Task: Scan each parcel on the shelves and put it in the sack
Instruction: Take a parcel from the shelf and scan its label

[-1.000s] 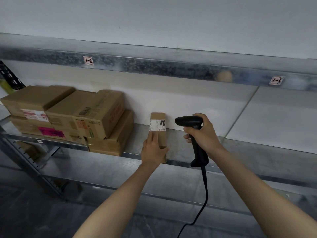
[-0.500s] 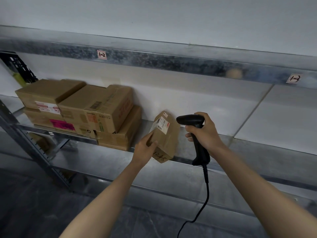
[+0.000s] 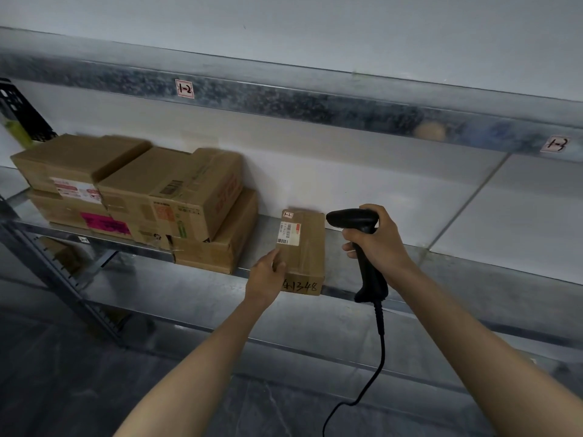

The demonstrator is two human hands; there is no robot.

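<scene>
Head view: the left hand (image 3: 264, 279) grips the lower left corner of a small parcel (image 3: 304, 253) at the front edge of the metal shelf (image 3: 473, 272), with its white barcode label facing up and "41348" handwritten on its near face. The right hand (image 3: 377, 244) is wrapped round the handle of a black corded scanner (image 3: 356, 220), whose head sits just beside the parcel's upper right edge. Farther left, the same shelf holds brown cartons (image 3: 142, 197) stacked in 2 layers, apart from the parcel.
</scene>
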